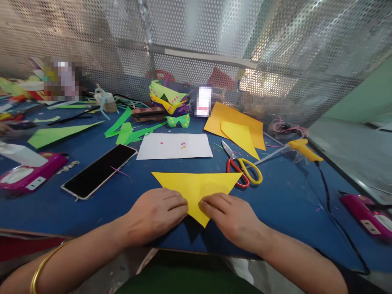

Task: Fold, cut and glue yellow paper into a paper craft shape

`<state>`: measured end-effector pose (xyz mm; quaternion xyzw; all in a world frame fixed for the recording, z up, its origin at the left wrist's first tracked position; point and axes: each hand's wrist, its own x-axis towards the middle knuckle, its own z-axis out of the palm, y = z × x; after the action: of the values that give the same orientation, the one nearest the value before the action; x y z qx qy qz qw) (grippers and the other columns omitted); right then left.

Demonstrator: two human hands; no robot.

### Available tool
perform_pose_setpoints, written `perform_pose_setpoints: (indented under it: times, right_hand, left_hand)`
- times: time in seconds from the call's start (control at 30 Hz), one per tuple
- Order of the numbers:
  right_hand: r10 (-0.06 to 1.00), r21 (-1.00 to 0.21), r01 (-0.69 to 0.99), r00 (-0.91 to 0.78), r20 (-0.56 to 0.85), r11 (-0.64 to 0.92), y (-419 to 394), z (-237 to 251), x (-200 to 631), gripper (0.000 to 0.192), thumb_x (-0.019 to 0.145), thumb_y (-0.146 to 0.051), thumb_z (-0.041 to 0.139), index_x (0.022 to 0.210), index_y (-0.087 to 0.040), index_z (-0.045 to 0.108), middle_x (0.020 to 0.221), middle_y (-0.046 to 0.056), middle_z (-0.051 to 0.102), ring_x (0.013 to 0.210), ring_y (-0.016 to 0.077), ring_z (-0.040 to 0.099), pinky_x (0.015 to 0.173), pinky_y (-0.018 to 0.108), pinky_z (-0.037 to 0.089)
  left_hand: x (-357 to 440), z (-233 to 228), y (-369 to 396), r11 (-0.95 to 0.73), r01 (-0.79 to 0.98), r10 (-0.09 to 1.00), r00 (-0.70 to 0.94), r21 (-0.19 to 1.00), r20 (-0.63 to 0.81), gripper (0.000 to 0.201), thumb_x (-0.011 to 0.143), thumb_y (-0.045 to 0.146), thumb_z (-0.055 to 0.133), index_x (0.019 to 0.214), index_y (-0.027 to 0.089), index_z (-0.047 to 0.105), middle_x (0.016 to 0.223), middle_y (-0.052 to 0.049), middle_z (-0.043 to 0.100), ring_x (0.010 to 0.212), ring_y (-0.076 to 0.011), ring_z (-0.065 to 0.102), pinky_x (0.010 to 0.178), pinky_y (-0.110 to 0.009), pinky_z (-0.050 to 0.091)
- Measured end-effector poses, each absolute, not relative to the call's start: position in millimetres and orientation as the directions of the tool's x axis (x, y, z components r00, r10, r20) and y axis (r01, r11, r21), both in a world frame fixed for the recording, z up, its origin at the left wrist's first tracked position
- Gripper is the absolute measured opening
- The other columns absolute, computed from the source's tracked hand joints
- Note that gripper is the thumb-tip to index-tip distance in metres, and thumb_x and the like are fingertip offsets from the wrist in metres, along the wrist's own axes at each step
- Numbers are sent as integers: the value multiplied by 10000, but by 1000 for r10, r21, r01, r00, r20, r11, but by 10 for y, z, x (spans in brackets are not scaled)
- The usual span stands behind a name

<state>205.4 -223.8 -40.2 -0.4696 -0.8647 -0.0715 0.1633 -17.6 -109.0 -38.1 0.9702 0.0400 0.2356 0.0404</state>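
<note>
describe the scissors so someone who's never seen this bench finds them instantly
On the blue table, look just right of the white paper sheet and beyond the right hand. The metal scissors lie flat beside the folded yellow paper triangle. Their grip loops set them apart: one red, one yellow, unlike the all-yellow glue gun farther right.

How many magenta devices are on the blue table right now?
2. One magenta device sits at the left edge, left of the phone; the other magenta device lies at the right edge, beside the glue gun's black cord. Clutter at the back may hide more.
</note>
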Motion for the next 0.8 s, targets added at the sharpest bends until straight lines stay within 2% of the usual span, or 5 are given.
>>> perform_pose_setpoints:
  times: [0.07,0.17,0.3,0.6,0.8]
  right_hand:
    - [851,-192,873,-352,390,449,-2250,-407,2034,276,983,-185,412,1039,-185,682,938,65,699,824,173,636,661,266,511]
    - [917,-424,850,-152,370,312,-2238,-423,2017,197,954,-270,529,885,-224,707,829,26,666,753,146,619,641,246,478]
    - [963,-617,774,34,267,144,-2154,-450,2020,126,899,-294,619,814,-216,668,715,-6,616,666,140,575,594,242,429]
    - [987,-608,794,106,121,-10,-2039,-409,2018,196,848,-272,672,696,-207,567,649,-39,595,609,129,552,555,242,351]
    - [981,-640,756,192,16,-138,-2035,-377,2005,145,805,-268,703,860,-230,575,703,-47,678,634,150,623,559,245,381]
  left_hand:
    - [-162,-337,-1101,-977,76,159,878,197,451,156,923,171,532,895,177,686,884,-32,731,791,-168,670,685,-281,511]
    - [-120,-283,-1093,-879,145,328,875,455,356,150,905,166,555,827,195,679,847,-6,707,811,-150,647,689,-260,492]
    - [-56,-264,-1066,-711,279,501,846,646,185,154,860,151,588,719,187,638,772,1,662,765,-144,613,679,-268,470]
    - [-48,-292,-1093,-642,381,593,796,666,117,191,873,242,596,688,193,585,849,-9,633,829,-168,574,713,-307,448]
    - [-17,-303,-1107,-633,450,629,773,630,80,219,889,223,529,672,191,534,817,-21,593,821,-191,547,696,-335,433]
